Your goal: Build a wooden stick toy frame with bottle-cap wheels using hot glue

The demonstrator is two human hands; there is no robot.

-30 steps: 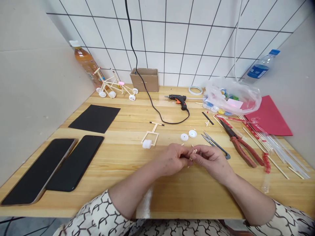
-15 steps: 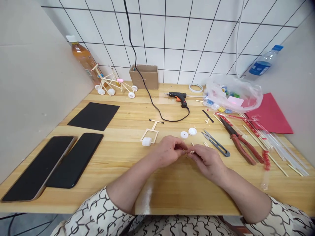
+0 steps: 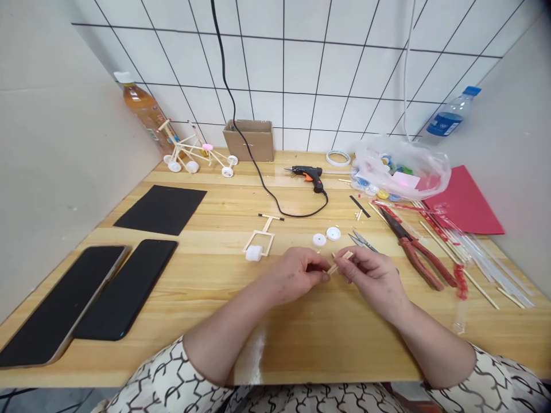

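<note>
Short wooden sticks (image 3: 340, 263) lie side by side between my two hands, just above the table. My left hand (image 3: 301, 274) pinches their lower left end. The upper right end is between the thumb and fingers of my right hand (image 3: 371, 281). Two white bottle caps (image 3: 326, 237) rest on the table just beyond my fingers. To the left is a small stick frame (image 3: 267, 235) with a T-shaped bar and a white cylindrical piece (image 3: 253, 253) at its near corner. Thread snips (image 3: 362, 241) are partly hidden behind my right hand.
A glue gun (image 3: 307, 173) with a black cord lies behind. Pliers (image 3: 415, 246), sticks and glue sticks (image 3: 495, 267) are at right, near a plastic bag of caps (image 3: 400, 169). Two phones (image 3: 129, 289) and black sheet (image 3: 161, 209) occupy the left; a wheeled stick model (image 3: 193, 149) stands behind.
My right hand has lifted and turned, so the sticks between my fingers now show more clearly. It now covers part of the snips. The whole view has shifted slightly.
</note>
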